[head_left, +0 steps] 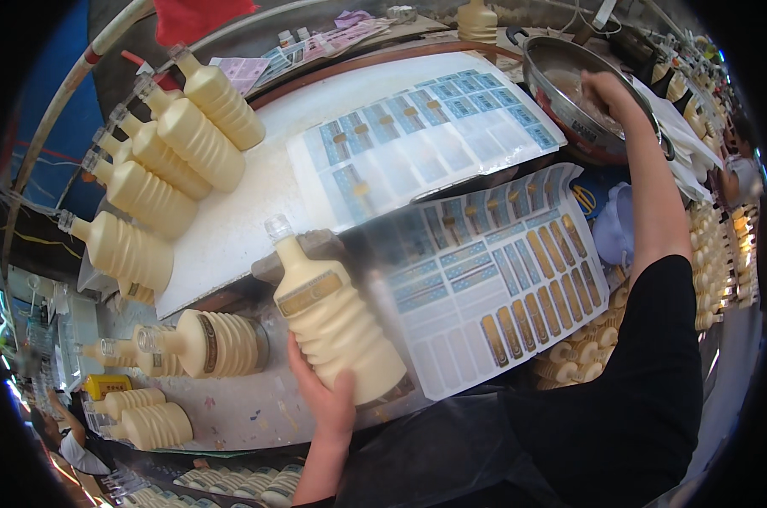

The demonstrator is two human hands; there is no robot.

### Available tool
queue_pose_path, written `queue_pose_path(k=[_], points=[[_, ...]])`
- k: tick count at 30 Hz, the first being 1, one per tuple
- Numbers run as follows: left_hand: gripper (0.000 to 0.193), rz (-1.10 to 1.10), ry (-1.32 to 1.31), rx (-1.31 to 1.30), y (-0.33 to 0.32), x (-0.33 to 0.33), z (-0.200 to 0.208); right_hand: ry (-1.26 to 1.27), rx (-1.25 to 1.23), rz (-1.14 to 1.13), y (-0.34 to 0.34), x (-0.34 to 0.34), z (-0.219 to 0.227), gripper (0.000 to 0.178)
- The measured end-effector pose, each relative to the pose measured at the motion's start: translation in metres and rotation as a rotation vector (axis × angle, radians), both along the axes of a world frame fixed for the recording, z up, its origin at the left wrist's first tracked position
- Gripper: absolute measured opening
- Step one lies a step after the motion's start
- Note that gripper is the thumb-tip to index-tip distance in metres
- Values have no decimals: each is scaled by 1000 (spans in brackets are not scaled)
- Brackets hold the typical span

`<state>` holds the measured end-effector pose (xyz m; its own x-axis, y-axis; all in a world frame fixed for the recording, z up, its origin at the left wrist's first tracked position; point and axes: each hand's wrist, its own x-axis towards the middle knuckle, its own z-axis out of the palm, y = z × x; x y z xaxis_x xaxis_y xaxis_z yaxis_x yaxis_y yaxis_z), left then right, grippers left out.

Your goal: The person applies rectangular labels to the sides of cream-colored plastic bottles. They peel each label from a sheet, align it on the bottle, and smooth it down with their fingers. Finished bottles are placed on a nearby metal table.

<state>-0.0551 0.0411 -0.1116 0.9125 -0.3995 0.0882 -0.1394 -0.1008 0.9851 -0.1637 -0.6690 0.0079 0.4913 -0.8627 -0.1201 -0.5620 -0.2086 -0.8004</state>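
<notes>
Your left hand (pixel 328 398) is wrapped around the lower body of a cream ribbed bottle (pixel 337 326), fingers closed on its base end, holding it tilted with the clear cap pointing up and away from you. The bottle sits over the near edge of the worktop (pixel 231 229), and a gold band label already shows around its shoulder. Your right hand (pixel 603 89) is stretched out to the far right corner, reaching into a metal bowl (pixel 570 93); its fingers dip inside the bowl, and I cannot tell whether they are closed on anything or just touching what is in there.

Just beside the bottle, to its right, lies a label sheet (pixel 493 288) with blue and gold stickers, many of its places already bare. A second label sheet (pixel 426 135) lies beyond it toward the far edge. Along the left edge a row of capped bottles (pixel 159 161) rests on its sides, and more bottles (pixel 205 343) lie on the lower ledge near your left hand. Further stacks of bottles (pixel 714 262) stand off to the right.

My reading is that you are mid-labelling: one band is on, and your right hand looks to be wetting or picking something at the bowl. The next move seems to call for bringing that hand back to the near sheet, keeping the bottle steady and turned so its bare face is toward you.
</notes>
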Motion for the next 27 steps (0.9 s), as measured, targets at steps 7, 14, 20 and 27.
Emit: queue_pose_path(k=[7, 14, 20, 27], points=[[91, 11, -2, 1, 0, -1, 7, -346, 394, 464, 180, 100, 35, 34], [100, -26, 34, 20, 2, 3, 4, 83, 384, 949, 341, 184, -19, 25], [97, -79, 4, 20, -1, 7, 10, -100, -260, 923, 383, 176, -22, 25], [97, 24, -80, 308, -2, 1, 23, 136, -1152, 836, 421, 128, -78, 33]])
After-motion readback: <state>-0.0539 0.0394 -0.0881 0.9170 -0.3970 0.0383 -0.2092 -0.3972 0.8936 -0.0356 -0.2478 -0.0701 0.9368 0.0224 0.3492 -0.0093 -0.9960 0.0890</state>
